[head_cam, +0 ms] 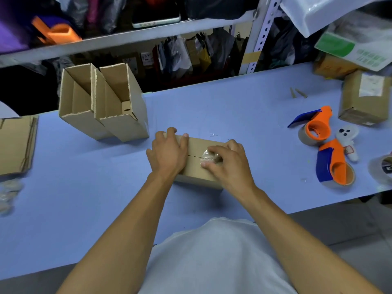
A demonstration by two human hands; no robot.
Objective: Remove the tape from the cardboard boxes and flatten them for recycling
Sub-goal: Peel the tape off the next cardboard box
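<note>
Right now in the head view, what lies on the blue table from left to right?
Flattened cardboard → two open boxes → left hand → right hand gripping peeled tape → tape dispensers → sealed box.

A long blue tabletop (222, 102) runs right across the view, its near edge slanting from lower left to upper right. Behind it stands a grey metal shelf (135, 35), its board tilted across the top, packed with dark bags and an orange plastic piece (57, 31). A white perforated upright (264, 32) holds the shelf at right. Below the board it is dim, and bags (180, 54) hang in a row there. At lower right, past the tabletop's edge, lies grey floor (350, 230). A white plastic sheet (331, 11) droops in at the top right corner. The light is cool and even over the tabletop, and the shelving falls into shadow.
</note>
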